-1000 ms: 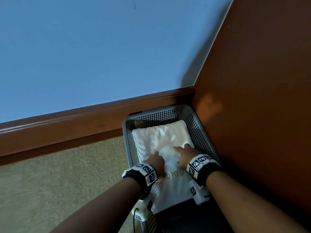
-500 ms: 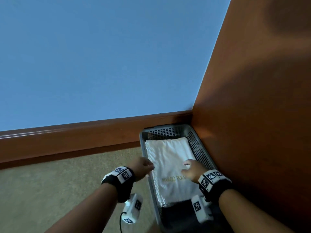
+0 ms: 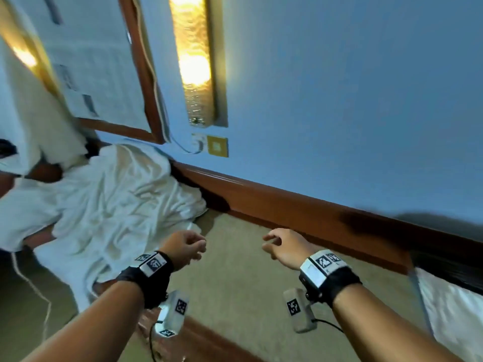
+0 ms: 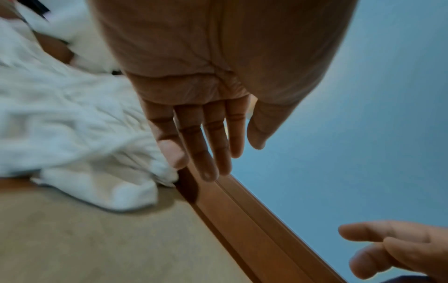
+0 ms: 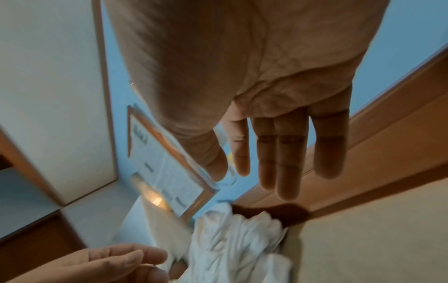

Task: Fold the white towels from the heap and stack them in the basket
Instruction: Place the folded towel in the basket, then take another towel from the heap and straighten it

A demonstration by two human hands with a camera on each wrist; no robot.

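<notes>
while both hands hang over the carpet [image 3: 235,283] holding nothing, the left hand [image 3: 184,248] and right hand [image 3: 286,248] show relaxed, loosely spread fingers. the heap of white towels [image 3: 109,205] lies rumpled against the wooden baseboard [image 3: 287,205], just left of the left hand.

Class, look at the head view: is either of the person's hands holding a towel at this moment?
No: the left hand and right hand hang empty above the carpet, short of the towel heap.
</notes>
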